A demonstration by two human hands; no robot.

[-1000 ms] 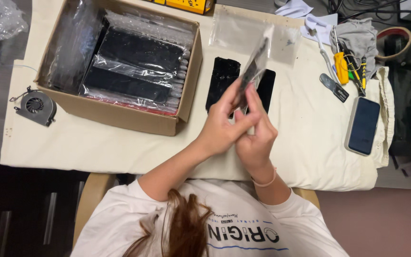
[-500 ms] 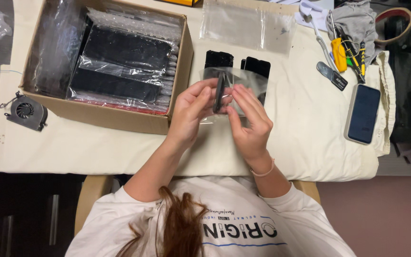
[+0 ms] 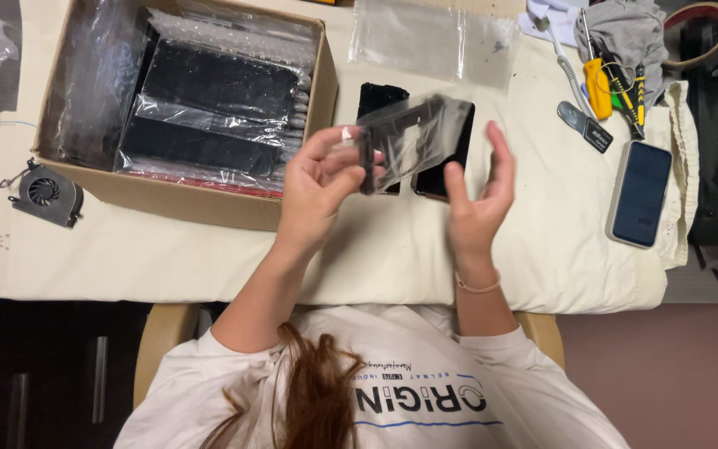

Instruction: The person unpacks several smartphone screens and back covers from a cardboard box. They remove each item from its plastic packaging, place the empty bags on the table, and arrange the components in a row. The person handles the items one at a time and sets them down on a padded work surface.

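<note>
My left hand (image 3: 317, 187) pinches a small black part in a clear plastic bag (image 3: 413, 141), thumb + fingers clamped on its left end, holding it up off the cloth. My right hand (image 3: 479, 195) is off the bag, palm open, fingers spread, just right of + below it; can't tell if a fingertip brushes the bag edge. Hands apart, bag between them at finger height.

Under the bag, past my fingertips: two flat black pieces (image 3: 438, 179) lying on the cream cloth (image 3: 209, 258), partly hidden by the bag. Beyond those, an empty clear bag (image 3: 425, 37) lies flat. Left of my left hand: cardboard box (image 3: 184, 199) w/ black parts in bubble wrap (image 3: 209, 100). Further left, near cloth edge, a small fan (image 3: 47, 193). Right of my right hand, well apart: phone (image 3: 640, 204) face up, and beyond it a yellow-handled screwdriver (image 3: 597, 87) next to other tools + a grey rag (image 3: 621, 33).
</note>
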